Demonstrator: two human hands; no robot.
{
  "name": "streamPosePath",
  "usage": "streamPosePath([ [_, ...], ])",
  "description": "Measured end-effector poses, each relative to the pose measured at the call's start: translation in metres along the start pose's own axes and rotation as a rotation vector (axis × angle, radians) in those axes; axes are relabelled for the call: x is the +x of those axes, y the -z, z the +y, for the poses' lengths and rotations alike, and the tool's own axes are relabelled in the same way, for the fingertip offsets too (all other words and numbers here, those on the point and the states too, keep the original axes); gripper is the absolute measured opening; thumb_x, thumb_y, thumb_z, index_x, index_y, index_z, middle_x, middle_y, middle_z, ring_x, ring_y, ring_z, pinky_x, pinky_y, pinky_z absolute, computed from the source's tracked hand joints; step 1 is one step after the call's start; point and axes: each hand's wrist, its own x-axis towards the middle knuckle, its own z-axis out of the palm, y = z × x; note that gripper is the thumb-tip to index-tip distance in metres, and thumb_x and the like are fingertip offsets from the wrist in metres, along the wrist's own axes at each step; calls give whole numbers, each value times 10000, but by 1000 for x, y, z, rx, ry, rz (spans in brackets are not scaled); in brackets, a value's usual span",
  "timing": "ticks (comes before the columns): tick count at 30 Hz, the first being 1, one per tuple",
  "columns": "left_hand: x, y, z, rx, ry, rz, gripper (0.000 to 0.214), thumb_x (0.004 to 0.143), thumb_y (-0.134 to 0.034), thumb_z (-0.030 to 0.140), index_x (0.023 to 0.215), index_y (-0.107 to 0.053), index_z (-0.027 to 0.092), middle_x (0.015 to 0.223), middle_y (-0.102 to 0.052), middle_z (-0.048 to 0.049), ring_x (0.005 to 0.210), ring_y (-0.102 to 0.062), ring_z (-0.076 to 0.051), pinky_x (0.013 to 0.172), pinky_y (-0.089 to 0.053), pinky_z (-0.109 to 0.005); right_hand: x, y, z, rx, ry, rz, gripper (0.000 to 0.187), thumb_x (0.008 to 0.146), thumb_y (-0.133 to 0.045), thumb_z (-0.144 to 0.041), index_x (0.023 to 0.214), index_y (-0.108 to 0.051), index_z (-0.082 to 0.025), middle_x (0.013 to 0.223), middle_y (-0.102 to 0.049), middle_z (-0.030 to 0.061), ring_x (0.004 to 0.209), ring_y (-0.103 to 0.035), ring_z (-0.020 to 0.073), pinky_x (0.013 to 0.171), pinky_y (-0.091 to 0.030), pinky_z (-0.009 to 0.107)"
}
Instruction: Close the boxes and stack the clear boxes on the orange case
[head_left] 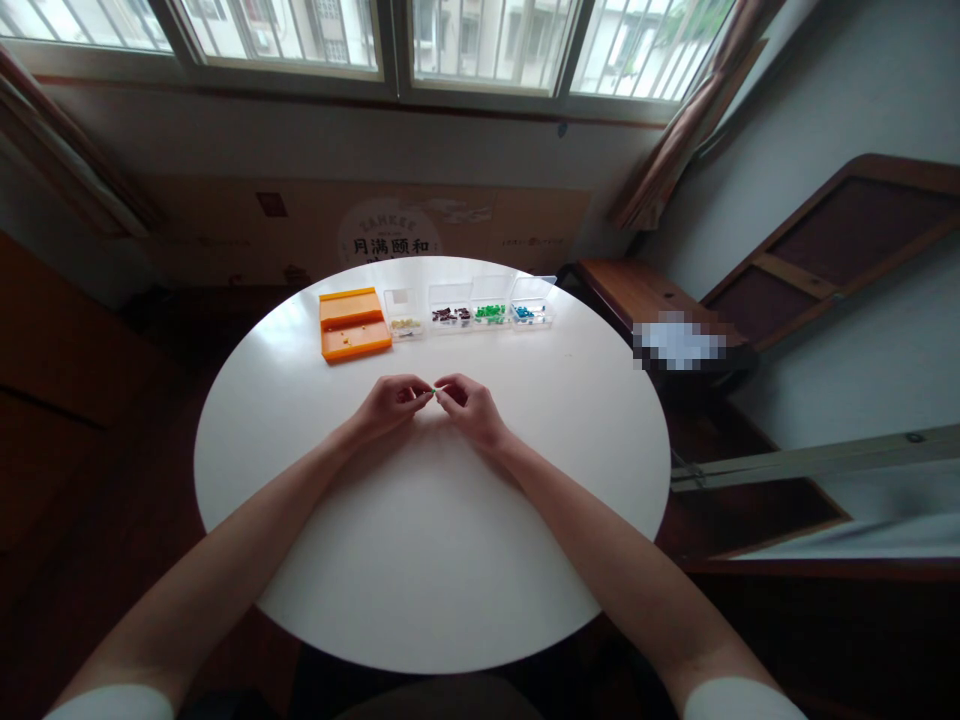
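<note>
Above the middle of the round white table (435, 560), my left hand (391, 402) and my right hand (472, 408) meet at the fingertips. Both are closed in a pinch around a small green piece (433, 391). Most of that piece is covered by the fingers, and its exact kind is too small to make out. Beyond my left hand lies an orange tray (356, 352) with a raised back part and a few tiny yellow pieces on it.
Right of the tray, clear lidded boxes stand in a row with yellow pieces (406, 324), dark brown pieces (451, 314), green pieces (491, 313) and blue pieces (528, 312). Their lids are up. A wooden side table (630, 285) is beyond the right edge.
</note>
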Motion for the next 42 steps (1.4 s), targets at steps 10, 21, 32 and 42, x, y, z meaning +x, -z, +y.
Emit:
streamPosePath([
  [10, 0, -1, -3, 13, -24, 10, 284, 774, -601, 390, 789, -684, 118, 594, -612, -19, 490, -481, -71, 467, -378, -170, 2, 0, 4, 115, -17, 2, 182, 762, -611, -326, 808, -639, -152, 692, -642, 16, 604, -579, 109, 586, -477, 234],
  [21, 0, 1, 0, -28, 8, -26, 285, 797, -573, 388, 779, -663, 119, 581, -623, -18, 465, -519, -76, 469, -406, -166, 52, 40, 14, 360, -373, 330, 167, 672, -715, -257, 725, -614, -135, 643, -656, 43, 564, -621, 117, 580, -550, 268],
  [32, 4, 7, -1, -207, 118, 105, 352, 788, -579, 448, 720, -651, 110, 531, -557, -6, 418, -478, -65, 397, -380, -165, 146, 83, 24, -139, -221, 484, 190, 786, -550, -190, 876, -594, -28, 790, -647, 111, 658, -572, 94, 611, -445, 252],
  [42, 10, 13, -5, -243, 216, 348, 338, 762, -586, 425, 634, -616, 113, 421, -446, 44, 361, -408, -55, 377, -318, -176, 59, 36, 6, -254, -77, -27, 120, 685, -662, -222, 774, -688, -146, 679, -652, 33, 577, -567, 122, 609, -471, 273],
])
